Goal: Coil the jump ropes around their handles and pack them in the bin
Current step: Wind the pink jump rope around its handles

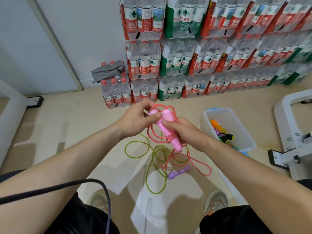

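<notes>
Two pink handles (166,125) of a jump rope lie side by side in my hands, above the floor. My right hand (184,132) grips the handles around their middle. My left hand (136,120) pinches the pink cord (152,132) near the handle tops, where a few loops wrap around them. The rest of the pink cord hangs down and trails on the floor. A green rope (152,159) with a purple handle (179,172) lies loose on the floor below. The clear plastic bin (219,114) stands to the right with several coiled ropes inside.
Stacked packs of water bottles (185,65) line the wall ahead, with a grey cloth (108,70) on a low pack. A white metal frame (292,132) stands at the right. A black cable (67,186) crosses my left forearm. My shoes (216,201) are below.
</notes>
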Demonstrator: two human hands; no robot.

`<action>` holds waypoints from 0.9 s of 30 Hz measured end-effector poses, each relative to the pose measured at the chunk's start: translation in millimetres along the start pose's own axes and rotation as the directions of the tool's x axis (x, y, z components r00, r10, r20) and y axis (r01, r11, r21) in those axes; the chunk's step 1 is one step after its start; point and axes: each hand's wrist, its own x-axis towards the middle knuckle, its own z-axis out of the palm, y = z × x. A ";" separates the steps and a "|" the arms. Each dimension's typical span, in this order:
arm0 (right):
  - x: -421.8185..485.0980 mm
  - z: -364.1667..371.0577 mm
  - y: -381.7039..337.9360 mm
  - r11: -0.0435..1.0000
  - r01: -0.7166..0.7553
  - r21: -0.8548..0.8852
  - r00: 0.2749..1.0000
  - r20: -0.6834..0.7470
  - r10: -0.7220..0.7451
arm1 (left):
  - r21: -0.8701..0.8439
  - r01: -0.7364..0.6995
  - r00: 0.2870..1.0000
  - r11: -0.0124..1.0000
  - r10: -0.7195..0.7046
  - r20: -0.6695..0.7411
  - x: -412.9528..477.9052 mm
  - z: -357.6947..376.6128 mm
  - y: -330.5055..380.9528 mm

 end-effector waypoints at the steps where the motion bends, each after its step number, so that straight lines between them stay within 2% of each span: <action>1: 0.8 -0.9 0.4 1.000 -0.007 0.020 1.000 0.005 0.007 | 0.030 -0.003 1.000 1.000 0.003 0.008 0.9 -0.7 -0.6; 4: 2.8 -1.5 2.2 0.996 -0.010 0.085 1.000 0.010 0.009 | 0.119 -0.027 0.999 0.993 0.022 0.050 4.9 -4.2 -0.8; 10: 5.3 2.1 7.6 0.984 0.171 -0.043 0.985 -0.008 -0.171 | 0.303 -0.079 0.991 0.950 0.042 0.126 5.1 -5.6 -3.8; 13: 8.9 0.9 10.1 0.973 0.207 -0.104 0.978 -0.016 -0.210 | 0.204 -0.009 0.987 0.979 -0.025 0.161 4.0 -0.8 -7.3; 18: 8.8 2.5 20.8 0.972 0.148 -0.183 0.989 0.048 -0.141 | 0.083 0.095 0.976 0.992 -0.110 0.189 4.1 -10.9 -6.2; 23: 8.6 8.1 16.5 0.984 0.142 -0.104 0.989 -0.020 -0.145 | 0.038 0.156 0.964 0.987 -0.160 0.213 2.3 -3.0 2.9; 25: 8.7 6.4 14.3 0.982 0.150 -0.115 0.988 -0.016 -0.153 | -0.055 0.214 0.957 0.975 -0.198 0.212 1.2 1.8 4.5; 27: 8.3 6.4 12.9 0.979 0.158 -0.132 0.987 0.008 -0.159 | -0.076 0.221 0.960 0.972 -0.204 0.193 0.5 3.0 4.9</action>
